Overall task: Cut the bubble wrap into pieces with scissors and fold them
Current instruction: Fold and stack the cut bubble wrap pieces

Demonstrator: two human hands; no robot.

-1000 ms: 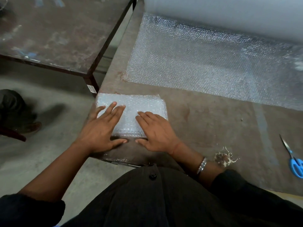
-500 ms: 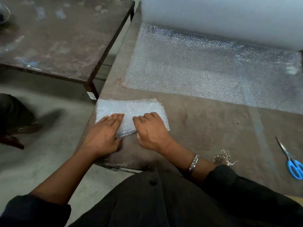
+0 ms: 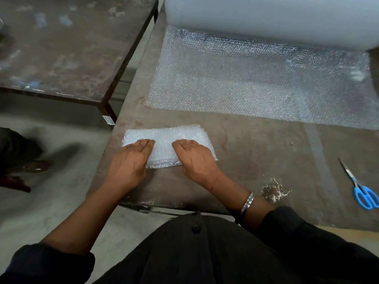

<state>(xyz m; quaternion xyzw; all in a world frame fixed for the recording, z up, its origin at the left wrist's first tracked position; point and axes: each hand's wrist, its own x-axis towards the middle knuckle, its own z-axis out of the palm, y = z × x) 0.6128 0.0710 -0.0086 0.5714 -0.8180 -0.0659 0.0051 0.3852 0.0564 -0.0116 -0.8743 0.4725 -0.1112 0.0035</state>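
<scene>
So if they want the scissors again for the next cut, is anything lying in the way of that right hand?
Nothing visible: only bare table lies between the right hand and the scissors; the fluff clump sits nearer the table's edge.

Just one view here, a wide-angle head cam looking forward and steeply down from right over the worn brown tabletop (image 3: 256,152), close enough that the wearer's dark-shirted torso fills 6 o'clock. The big white bubble wrap roll (image 3: 266,19) sits at 12 to 1 o'clock, the second dark table (image 3: 67,48) at 10, and straight lines bow near the edges.

Blue-handled scissors (image 3: 363,192), clear dotted bubble wrap (image 3: 256,78), mottled brown table (image 3: 256,152)
</scene>
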